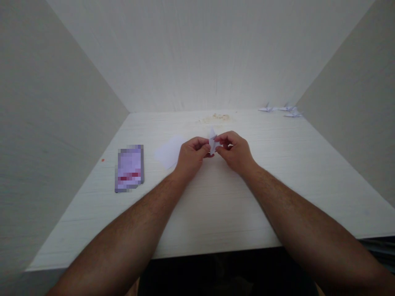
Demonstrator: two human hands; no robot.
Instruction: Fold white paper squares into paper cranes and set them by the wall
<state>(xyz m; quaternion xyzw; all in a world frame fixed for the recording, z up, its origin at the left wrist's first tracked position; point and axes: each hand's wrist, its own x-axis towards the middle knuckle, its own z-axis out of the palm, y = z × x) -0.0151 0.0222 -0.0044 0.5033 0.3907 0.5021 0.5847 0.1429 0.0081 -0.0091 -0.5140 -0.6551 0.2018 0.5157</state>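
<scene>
Both forearms enter from the lower corners and run inward over the near edge of the white tabletop [216, 222], converging at the middle. Elbows wide, wrists close; hands raised slightly or resting on the surface, cannot tell which.

Left hand [191, 156]: back turned up and outward, fingers curled in, pointing right. Thumb and fingertips closed together on the left side of a small folded white paper [211, 144]; pinch tight, some of the lower fingers hidden behind it.

Right hand [237, 151]: mirrors the left, knuckles high, fingers curled toward the left. Thumb near the lower right of the paper, index finger at its upper right. Fingertips close in at the paper — whether they clamp it or only touch it cannot be told at this size.

Folded paper: between the two sets of fingertips, near table centre, one pointed flap standing up above the fingers.

Surroundings: a flat white sheet [167, 153] lies just left of the left hand, partly covered by it. Farther left, a pixelated rectangular object [129, 168]. Far right corner — several folded white paper pieces [288, 109], pointed, grouped against the back wall [197, 57].
</scene>
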